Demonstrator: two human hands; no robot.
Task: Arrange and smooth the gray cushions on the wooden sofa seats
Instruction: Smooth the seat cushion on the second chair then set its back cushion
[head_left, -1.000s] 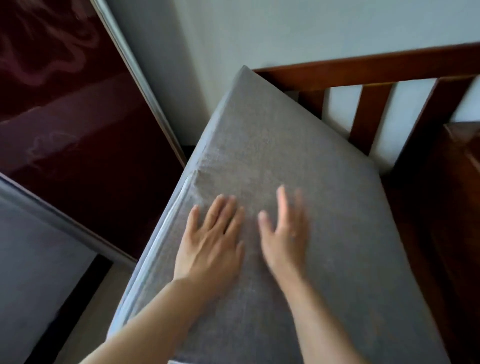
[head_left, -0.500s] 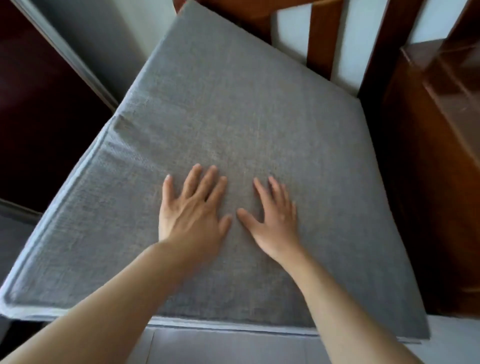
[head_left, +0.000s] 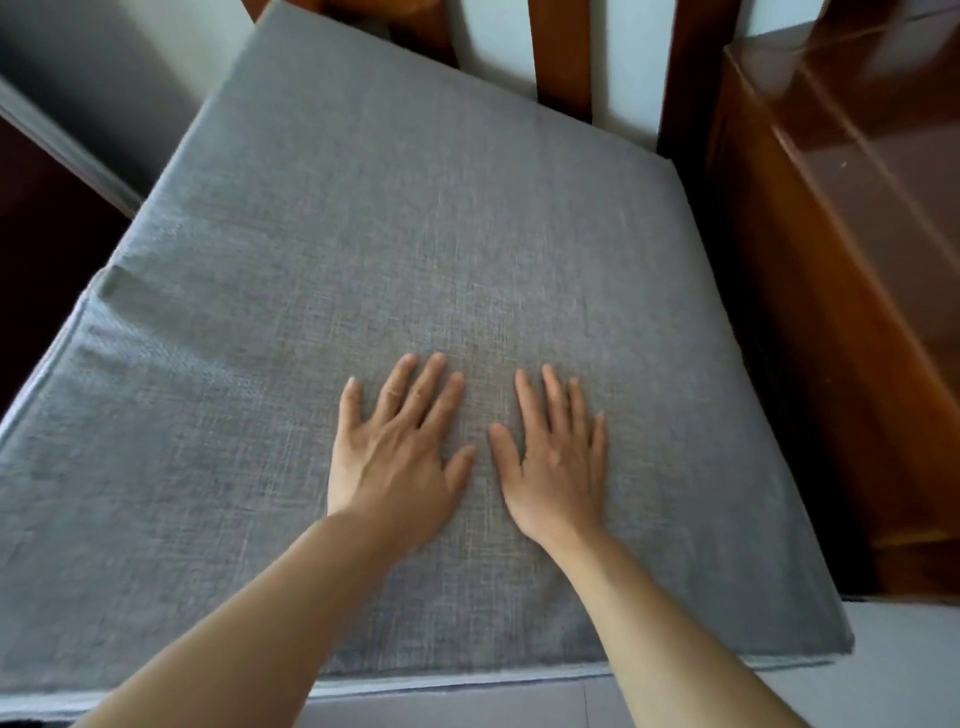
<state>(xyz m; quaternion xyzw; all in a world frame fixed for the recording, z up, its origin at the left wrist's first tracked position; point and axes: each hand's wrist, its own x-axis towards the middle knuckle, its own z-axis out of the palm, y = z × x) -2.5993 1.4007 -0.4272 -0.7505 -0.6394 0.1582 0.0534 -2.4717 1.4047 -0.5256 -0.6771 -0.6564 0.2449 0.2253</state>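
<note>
Two bare forearms reach in from the bottom edge, seen from above through a head-worn camera. Both hands lie palm down on a gray cushion (head_left: 363, 249), side by side near its front middle. The left hand (head_left: 397, 457) is flat with fingers straight and slightly spread, its thumb pointing toward the other hand. The right hand (head_left: 556, 457) is also flat, fingers straight and close together. The two thumb tips are near each other but do not touch. Neither hand grips anything; both press or rest on the woven fabric.

The cushion is large, square and thick, and fills most of the view. It sits on a wooden sofa seat, turned a little so one corner points up and away. Its front edge overhangs pale floor (head_left: 909, 675) at the bottom. A small crease shows at its left corner.

Beyond the cushion, dark reddish wooden backrest slats (head_left: 558, 52) stand upright against a pale wall (head_left: 493, 47). To the right, just beside the cushion, is a glossy brown wooden side table (head_left: 857, 234). At far left is a dark panel (head_left: 41, 249) with a pale frame.
</note>
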